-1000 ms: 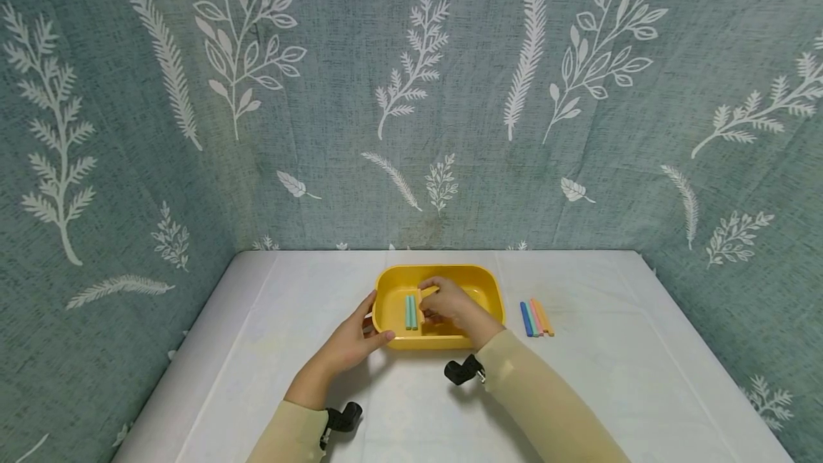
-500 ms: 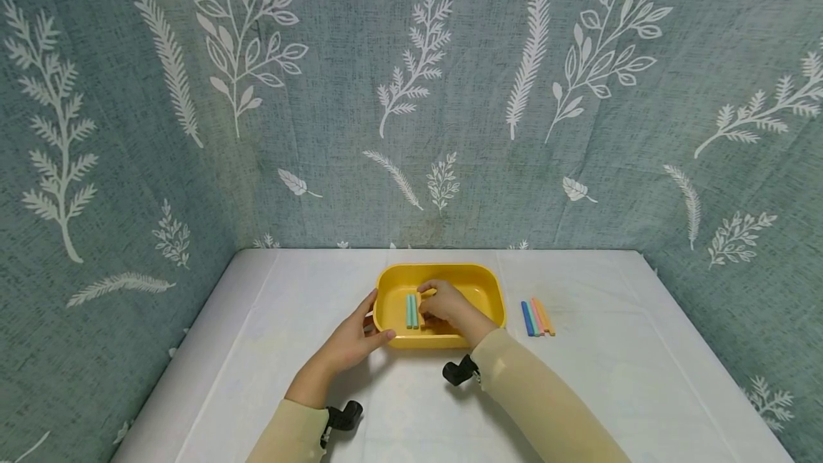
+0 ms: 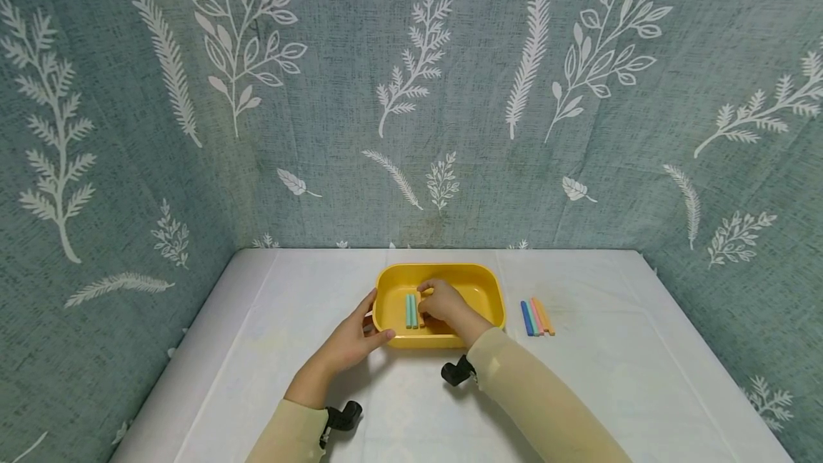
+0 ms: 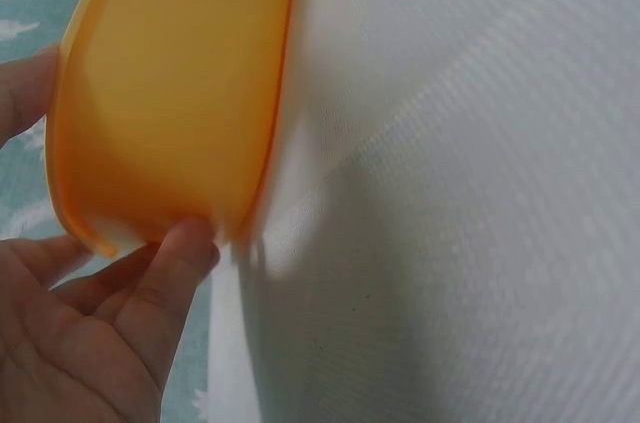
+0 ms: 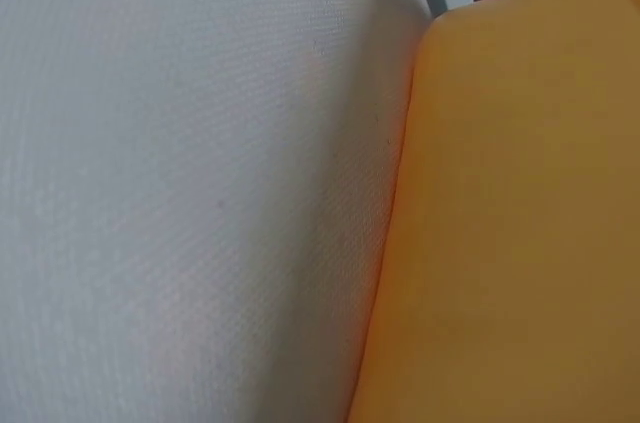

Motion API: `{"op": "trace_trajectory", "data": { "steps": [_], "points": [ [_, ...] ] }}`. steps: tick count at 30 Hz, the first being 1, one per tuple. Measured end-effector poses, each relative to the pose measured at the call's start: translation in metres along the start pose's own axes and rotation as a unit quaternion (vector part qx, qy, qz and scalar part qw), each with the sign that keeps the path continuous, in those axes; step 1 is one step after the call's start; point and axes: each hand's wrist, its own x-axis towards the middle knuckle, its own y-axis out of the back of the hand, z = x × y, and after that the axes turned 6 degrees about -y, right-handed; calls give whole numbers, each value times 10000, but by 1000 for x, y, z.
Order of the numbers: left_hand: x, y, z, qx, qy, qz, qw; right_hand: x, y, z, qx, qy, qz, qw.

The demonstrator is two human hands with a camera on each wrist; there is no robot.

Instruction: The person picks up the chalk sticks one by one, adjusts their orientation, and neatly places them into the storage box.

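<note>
A yellow plastic tray sits on the white-covered table. At its left end my left hand grips it, thumb at the near rim and fingers along the side; the left wrist view shows this hand around the tray's end. Inside lie two pale green chalk sticks, side by side. Close to their right is an orange chalk stick, pinched by my right hand, which partly hides it. The right wrist view shows mostly the tray's near wall, with the right hand's fingers out of sight.
To the right of the tray, blue, green, pink and orange chalk sticks lie in a row on the table. Behind the table's far edge hangs a blue-green leaf-patterned cloth, which also closes in both sides.
The orange chalk stick has come down slightly and closer to the green pair, with my right hand still on it. My left hand and the tray stay in place.
</note>
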Motion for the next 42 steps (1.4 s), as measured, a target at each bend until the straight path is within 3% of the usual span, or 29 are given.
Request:
{"op": "trace_trajectory", "data": {
  "steps": [15,22,34,42],
  "points": [
    [0,0,-1,28,-109,-17,9999,1,-2,0,75,19,-55,10000],
    [0,0,-1,-24,-12,-6,10000,-1,-2,0,228,64,-112,9997],
    [-1,0,0,126,-44,-7,9999,1,-1,0,433,-209,-202,9986],
    [0,0,0,73,-13,55,10000,-3,8,0,525,-32,-270,9983]
  ]
}}
